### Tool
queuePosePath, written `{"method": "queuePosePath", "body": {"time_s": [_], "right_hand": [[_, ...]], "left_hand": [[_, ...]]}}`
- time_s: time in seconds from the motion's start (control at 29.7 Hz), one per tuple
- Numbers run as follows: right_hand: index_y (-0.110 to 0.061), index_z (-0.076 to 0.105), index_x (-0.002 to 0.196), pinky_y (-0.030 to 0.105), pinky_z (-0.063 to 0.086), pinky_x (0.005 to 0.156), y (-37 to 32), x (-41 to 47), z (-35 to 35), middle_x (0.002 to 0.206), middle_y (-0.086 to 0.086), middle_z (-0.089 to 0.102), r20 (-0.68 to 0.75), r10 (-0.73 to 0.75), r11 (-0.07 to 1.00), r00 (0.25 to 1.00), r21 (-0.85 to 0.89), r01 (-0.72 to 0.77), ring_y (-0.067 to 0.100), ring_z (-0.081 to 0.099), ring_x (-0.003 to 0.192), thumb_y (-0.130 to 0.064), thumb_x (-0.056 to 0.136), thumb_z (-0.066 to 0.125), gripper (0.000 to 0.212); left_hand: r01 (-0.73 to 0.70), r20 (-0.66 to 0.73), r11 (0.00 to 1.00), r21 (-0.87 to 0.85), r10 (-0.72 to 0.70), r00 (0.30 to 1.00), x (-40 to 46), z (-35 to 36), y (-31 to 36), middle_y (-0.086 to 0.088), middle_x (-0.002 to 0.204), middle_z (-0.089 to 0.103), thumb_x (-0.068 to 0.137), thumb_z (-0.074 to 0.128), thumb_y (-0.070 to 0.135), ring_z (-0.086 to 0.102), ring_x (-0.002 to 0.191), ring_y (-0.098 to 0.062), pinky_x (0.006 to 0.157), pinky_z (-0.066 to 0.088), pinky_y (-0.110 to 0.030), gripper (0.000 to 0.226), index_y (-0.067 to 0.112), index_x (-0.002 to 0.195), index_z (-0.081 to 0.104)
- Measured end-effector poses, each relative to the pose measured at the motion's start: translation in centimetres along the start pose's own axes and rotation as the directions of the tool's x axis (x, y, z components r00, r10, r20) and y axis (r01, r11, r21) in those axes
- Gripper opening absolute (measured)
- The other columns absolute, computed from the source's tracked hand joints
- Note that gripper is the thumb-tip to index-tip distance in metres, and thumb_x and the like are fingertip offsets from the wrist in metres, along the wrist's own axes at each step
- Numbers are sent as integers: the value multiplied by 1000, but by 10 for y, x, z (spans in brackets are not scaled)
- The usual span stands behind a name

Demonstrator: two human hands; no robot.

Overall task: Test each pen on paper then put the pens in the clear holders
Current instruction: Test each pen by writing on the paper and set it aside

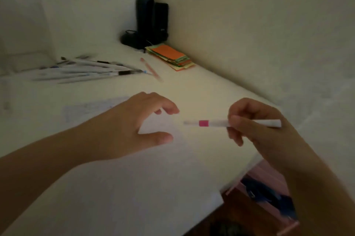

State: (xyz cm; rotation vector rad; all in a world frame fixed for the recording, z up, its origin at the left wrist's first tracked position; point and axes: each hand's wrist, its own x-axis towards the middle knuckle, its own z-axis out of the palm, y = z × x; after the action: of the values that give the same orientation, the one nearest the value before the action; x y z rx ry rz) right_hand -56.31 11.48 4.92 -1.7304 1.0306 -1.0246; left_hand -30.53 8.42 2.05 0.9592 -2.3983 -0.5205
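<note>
My right hand (255,122) holds a white pen with a pink band (215,123) level above the desk, its capped end pointing left. My left hand (134,126) hovers just left of that end, thumb and fingers apart, holding nothing. Under both hands lies a sheet of white paper (92,109) with faint scribbles. A pile of several white pens (86,71) lies at the back left, and a single pink pen (151,70) lies to its right. A clear holder (25,58) is faintly visible at the far left, blurred.
Black speakers (151,22) stand in the back corner with a stack of coloured paper notes (171,57) in front. Walls close the back and right side. The desk's edge (240,176) runs diagonally at the lower right, with pink and blue items (269,195) below it.
</note>
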Motion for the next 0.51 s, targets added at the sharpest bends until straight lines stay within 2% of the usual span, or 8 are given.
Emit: {"method": "queuePosePath", "body": {"time_s": [0.1, 0.17, 0.24, 0.34, 0.44, 0.51], "right_hand": [[-23, 58, 62, 16, 42, 49, 7, -84, -45, 51, -3, 55, -216, 91, 993, 972, -54, -105, 10, 47, 46, -29, 68, 66, 12], [-20, 59, 62, 16, 42, 50, 15, -140, -69, 52, -1, 55, -311, 164, 975, 936, -96, -202, 10, 49, 47, -20, 75, 69, 16], [-17, 61, 66, 15, 42, 50, 27, -190, -88, 56, 1, 58, -382, 261, 932, 887, -140, -334, 9, 52, 50, -21, 80, 68, 16], [-15, 64, 78, 19, 44, 55, 60, -251, -107, 66, 7, 63, -451, 413, 816, 791, -203, -541, 11, 56, 57, -29, 80, 64, 15], [-22, 65, 84, 23, 50, 59, 98, -290, -118, 75, 6, 67, -460, 544, 689, 701, -231, -687, 15, 62, 62, -30, 83, 65, 8], [-27, 65, 90, 23, 52, 65, 115, -305, -124, 83, 1, 68, -463, 586, 606, 665, -295, -739, 12, 64, 68, -34, 80, 67, 13]], "left_hand": [[-176, 119, 981, -83, 186, 975, 36, 46, 54, 38, 115, 36, 71, 41, 65, 35, 111, 11, 86, 31, -3, 45, 51, 115, 36], [-255, 206, 958, -132, 278, 938, 55, 80, 84, 36, 115, 36, 71, 43, 65, 32, 111, 13, 86, 30, -4, 46, 53, 115, 33], [-307, 279, 936, -172, 346, 896, 71, 111, 107, 35, 114, 36, 68, 44, 66, 30, 111, 13, 89, 25, -1, 50, 51, 114, 34], [-370, 370, 911, -182, 412, 833, 87, 149, 133, 35, 119, 34, 62, 37, 71, 27, 113, 15, 92, 23, 0, 60, 48, 118, 35], [-387, 434, 900, -201, 436, 789, 93, 174, 146, 37, 120, 33, 61, 38, 74, 24, 116, 19, 90, 27, -3, 55, 56, 112, 32], [-385, 451, 898, -212, 439, 777, 96, 183, 150, 39, 120, 32, 61, 40, 75, 24, 117, 19, 88, 27, -2, 53, 58, 110, 32]]}}
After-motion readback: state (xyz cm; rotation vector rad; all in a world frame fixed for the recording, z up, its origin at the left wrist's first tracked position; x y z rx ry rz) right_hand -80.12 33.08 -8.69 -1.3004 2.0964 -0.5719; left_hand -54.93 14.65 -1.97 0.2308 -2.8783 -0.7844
